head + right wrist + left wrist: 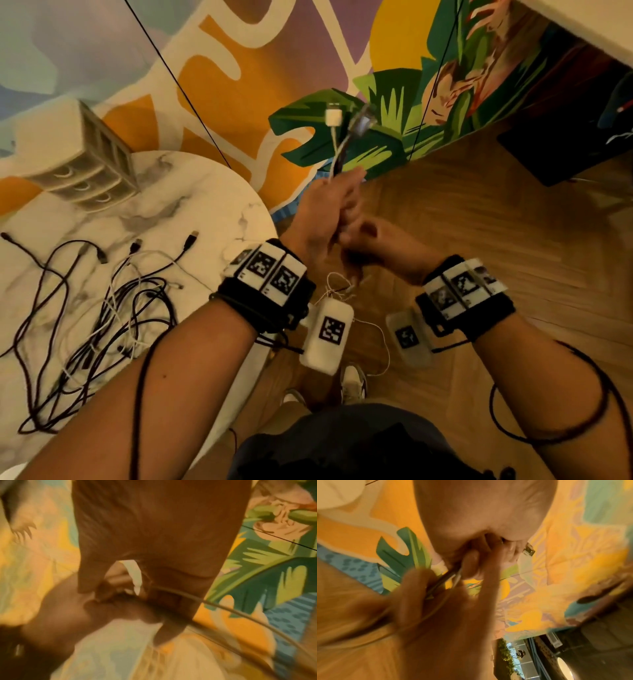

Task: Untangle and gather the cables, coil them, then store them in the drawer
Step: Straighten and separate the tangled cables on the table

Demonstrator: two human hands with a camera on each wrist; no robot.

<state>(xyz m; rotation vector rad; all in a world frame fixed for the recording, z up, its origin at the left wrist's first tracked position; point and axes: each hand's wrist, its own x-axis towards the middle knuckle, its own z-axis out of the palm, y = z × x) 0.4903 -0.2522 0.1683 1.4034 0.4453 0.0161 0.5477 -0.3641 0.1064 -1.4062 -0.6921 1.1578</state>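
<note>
Off the table's right edge, my left hand (337, 195) grips a small bunch of cables (337, 154) upright. A white USB plug (334, 118) and a silver plug (363, 122) stick up above the fist. Just below it, my right hand (364, 241) holds the same cables, fingers curled round them. In the left wrist view the strands (447, 577) run from my left fingers (471, 563) down into my right hand (436, 608). A thin white strand (385, 346) dangles beneath the wrists. In the blurred right wrist view a cable (240, 615) trails off to the right.
A tangle of black and white cables (102, 308) lies on the round marble table (212, 192) at left. A small beige drawer unit (89, 164) with its drawers closed stands at the table's far side. Wooden floor (479, 222) and a painted wall (239, 85) lie beyond.
</note>
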